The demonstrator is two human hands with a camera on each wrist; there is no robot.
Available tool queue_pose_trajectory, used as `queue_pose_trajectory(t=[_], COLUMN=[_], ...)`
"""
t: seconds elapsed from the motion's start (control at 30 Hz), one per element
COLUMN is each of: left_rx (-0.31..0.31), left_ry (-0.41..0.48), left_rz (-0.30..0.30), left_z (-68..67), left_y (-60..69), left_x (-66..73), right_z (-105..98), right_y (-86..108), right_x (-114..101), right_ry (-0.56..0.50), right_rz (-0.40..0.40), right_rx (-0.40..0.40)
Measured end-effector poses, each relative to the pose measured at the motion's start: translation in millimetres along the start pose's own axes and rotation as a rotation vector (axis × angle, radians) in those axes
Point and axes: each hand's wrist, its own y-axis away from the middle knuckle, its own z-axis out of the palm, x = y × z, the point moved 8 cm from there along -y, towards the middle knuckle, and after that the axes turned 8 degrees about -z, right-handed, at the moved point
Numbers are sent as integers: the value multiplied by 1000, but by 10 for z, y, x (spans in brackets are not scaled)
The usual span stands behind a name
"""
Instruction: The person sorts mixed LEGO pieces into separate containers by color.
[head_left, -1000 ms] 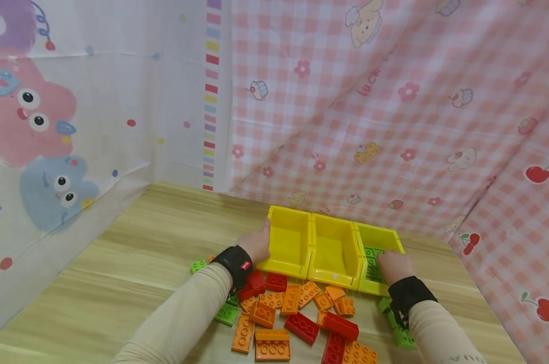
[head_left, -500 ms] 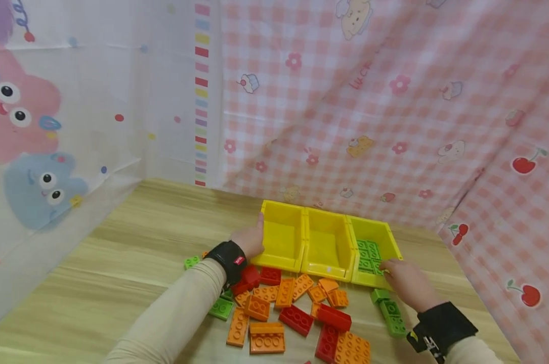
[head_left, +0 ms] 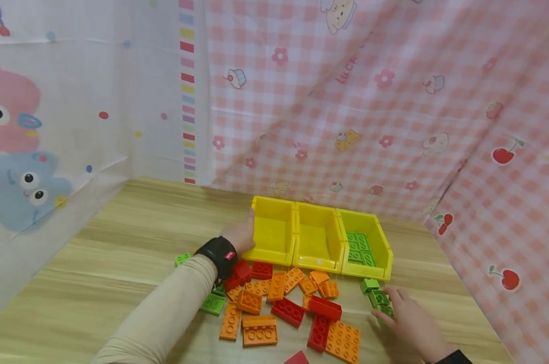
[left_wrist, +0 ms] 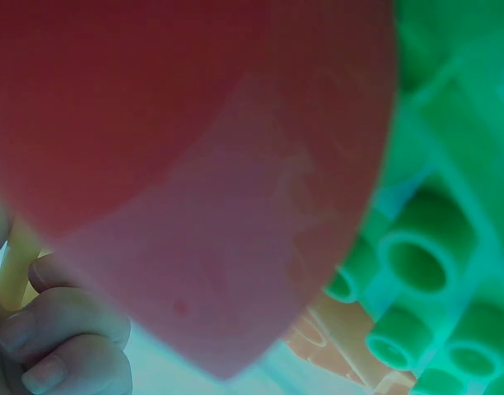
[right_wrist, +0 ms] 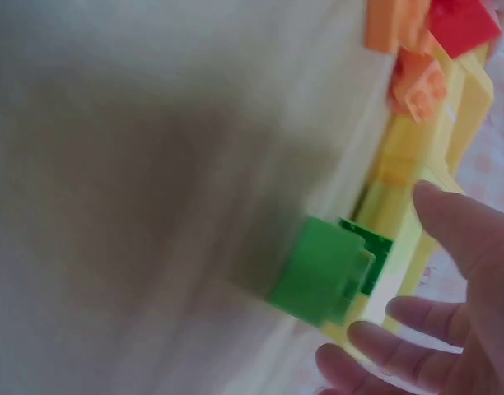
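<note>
Three joined yellow bins (head_left: pixel 319 263) stand at the back of the table. My left hand (head_left: pixel 239 236) grips the left bin's outer wall, thumb along its edge; curled fingers (left_wrist: pixel 75 341) show in the left wrist view. Several green bricks (head_left: pixel 360 248) lie flat in the right bin. In front of that bin, my right hand (head_left: pixel 411 321) reaches over a short row of green bricks (head_left: pixel 379 299), thumb and fingers spread on either side. The right wrist view has a green brick (right_wrist: pixel 318 271) before the parted fingers, not held.
Loose orange bricks (head_left: pixel 259 331) and red bricks (head_left: pixel 288 312) lie scattered in front of the bins. More green bricks (head_left: pixel 213 303) lie by the left forearm. A checked cloth (head_left: pixel 301 101) hangs behind the bins. A blurred red brick (left_wrist: pixel 194 164) fills much of the left wrist view.
My right hand has come out of the right bin and down towards me to the green bricks on the table. The left hand stays at the left bin. The head view has shifted slightly.
</note>
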Motion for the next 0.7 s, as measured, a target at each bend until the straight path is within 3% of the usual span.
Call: queue_pose_trajectory(t=[0.23,0.37,0.53,0.7], left_rx=[15,14,35,32], left_ry=[-25,-33,-38,-43], left_rz=[-8,-4,22,14], left_z=[18,-38,-68,-5], left_y=[-66,37,97,3], left_x=[-28,17,42,5], right_z=[129,104,-88,-343], right_y=[18,33,29,-111], right_x=[15,2,-40,-128], right_ry=[24,-17,-111,-177], right_rz=[43,20,-34,-86], right_rx=[-42,-30,-7,33])
